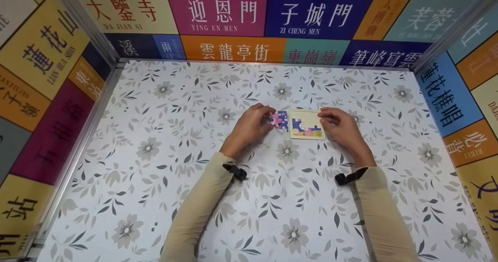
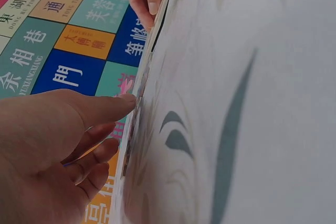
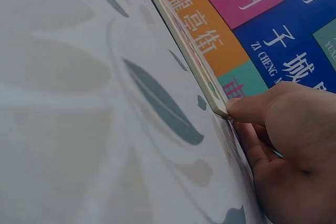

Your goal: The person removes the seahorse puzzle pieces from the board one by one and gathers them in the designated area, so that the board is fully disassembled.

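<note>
Two bare hands work close together over one patterned counter (image 1: 272, 194), with one puzzle tray (image 1: 311, 117) and one small cluster of loose puzzle pieces (image 1: 284, 116) between them. The cluster lies just left of the tray, toward the left hand (image 1: 252, 125); its pieces are mostly blue and purple, overlap in view and are too small to count surely. One pink puzzle piece (image 1: 276, 118) shows at the cluster's left side, and the left thumb and fingers appear to pinch its edge, though the contact is partly hidden. The right hand (image 1: 341, 128) grasps the tray near its far right corner: the thumb rests on the rim and the other fingers curl in at the side. The tray lies flat, one cream-coloured square with fitted pieces along its near edge and up its left side, in blue, yellow, pink and green; how many are fitted cannot be told. Its upper right part is bare cream. Two beige sleeves (image 1: 196, 211) cover the forearms, and two black wrist straps (image 1: 235, 172), one per arm, each carry a small dark device. Three walls stand around the counter, one back wall (image 1: 223, 11), one left wall (image 1: 44, 55) and one right wall (image 1: 459, 106), all covered in coloured blocks printed with Chinese characters, many with Latin lettering too.
</note>
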Demonstrator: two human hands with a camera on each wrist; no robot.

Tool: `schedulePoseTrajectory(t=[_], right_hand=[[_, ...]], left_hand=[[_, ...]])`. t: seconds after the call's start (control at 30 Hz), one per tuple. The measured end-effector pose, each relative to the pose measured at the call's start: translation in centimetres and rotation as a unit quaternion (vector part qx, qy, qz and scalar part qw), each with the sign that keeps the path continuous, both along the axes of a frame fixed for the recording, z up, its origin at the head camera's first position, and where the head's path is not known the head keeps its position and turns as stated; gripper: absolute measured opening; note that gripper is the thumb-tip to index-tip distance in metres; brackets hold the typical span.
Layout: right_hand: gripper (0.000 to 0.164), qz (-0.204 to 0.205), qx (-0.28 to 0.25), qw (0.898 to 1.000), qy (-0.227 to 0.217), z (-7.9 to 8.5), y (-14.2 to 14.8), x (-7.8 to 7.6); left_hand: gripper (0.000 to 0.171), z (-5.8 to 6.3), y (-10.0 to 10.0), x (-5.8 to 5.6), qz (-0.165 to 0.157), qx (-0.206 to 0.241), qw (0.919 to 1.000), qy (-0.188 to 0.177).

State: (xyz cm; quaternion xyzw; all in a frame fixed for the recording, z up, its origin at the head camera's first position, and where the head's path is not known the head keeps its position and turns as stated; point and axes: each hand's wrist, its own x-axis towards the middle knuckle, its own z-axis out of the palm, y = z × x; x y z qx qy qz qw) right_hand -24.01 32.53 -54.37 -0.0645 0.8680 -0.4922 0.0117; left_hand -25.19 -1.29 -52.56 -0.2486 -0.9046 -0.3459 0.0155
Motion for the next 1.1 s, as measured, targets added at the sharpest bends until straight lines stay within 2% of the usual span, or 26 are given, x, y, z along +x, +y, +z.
schedulePoseTrajectory(t=[0.33, 0.5, 0.87, 1.1], right_hand=[[0.026, -0.002, 0.004, 1.0, -0.005, 0.1, 0.0, 0.0], [0.026, -0.003, 0.008, 1.0, 0.002, 0.0, 0.1, 0.0], [0.026, 0.001, 0.011, 1.0, 0.0, -0.3, 0.2, -0.1], [0.028, -0.001, 0.014, 1.0, -0.01, -0.2, 0.2, -0.1]], left_hand=[[0.037, -0.3, 0.1, 0.0, -0.009, -0.001, 0.9998, -0.014], [0.041, -0.2, -0.3, -0.2, -0.017, 0.001, 0.9995, -0.027], [0.053, 0.3, -1.9, -0.9, -0.058, 0.022, 0.995, -0.078], [0.052, 0.4, -2.3, -1.0, -0.069, 0.02, 0.9928, -0.096]])
